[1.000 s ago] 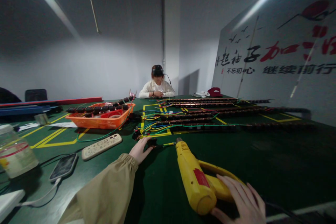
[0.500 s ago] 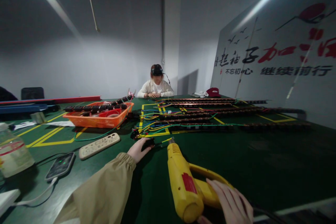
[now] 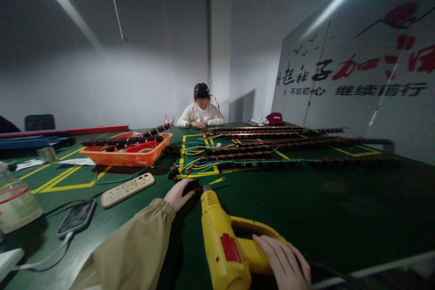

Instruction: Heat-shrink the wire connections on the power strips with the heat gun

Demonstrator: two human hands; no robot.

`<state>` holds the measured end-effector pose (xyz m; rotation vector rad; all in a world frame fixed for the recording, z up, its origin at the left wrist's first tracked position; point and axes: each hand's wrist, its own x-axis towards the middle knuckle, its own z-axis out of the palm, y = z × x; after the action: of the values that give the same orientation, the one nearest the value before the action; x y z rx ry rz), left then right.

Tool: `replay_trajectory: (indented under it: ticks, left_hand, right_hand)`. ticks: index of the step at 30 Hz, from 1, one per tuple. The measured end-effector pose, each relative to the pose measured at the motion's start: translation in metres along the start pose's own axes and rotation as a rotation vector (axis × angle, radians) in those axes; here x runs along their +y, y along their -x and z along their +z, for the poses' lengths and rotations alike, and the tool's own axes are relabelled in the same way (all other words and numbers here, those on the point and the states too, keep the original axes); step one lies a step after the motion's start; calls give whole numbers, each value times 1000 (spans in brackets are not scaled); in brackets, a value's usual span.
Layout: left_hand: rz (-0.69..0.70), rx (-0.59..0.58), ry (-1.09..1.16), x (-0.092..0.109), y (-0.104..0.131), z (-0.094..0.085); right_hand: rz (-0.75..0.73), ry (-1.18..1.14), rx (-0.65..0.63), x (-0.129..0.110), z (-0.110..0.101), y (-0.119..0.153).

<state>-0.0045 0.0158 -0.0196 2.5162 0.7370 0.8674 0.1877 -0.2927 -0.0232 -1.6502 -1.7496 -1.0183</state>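
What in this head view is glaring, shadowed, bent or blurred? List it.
Head view: the ceiling strip lights glare and streak; the wide lens bows the white wall sign and the green table; the left hand and the yellow plastic heat gun under the right hand cast dark shadows; the frame edges look soft.

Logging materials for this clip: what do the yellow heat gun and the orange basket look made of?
Heat gun: glossy moulded yellow plastic body, going by its sheen, with what looks like a metal nozzle; the right hand is on its handle. Orange basket: probably plastic, with a uniform bright colour and slotted walls.
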Motion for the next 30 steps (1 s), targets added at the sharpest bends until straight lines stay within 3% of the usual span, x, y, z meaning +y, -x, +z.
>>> replay_trajectory:
  ticks: [13, 23, 30]
  left_hand:
    - [-10, -2, 36, 4, 0, -2]
    - [-42, -9, 43, 6, 1, -3]
    - [-21, -24, 42, 7, 1, -3]
  right_hand:
    - [-2, -40, -83, 22, -2, 2]
    - [169, 58, -158, 43, 14, 28]
    - [185, 97, -115, 44, 12, 25]
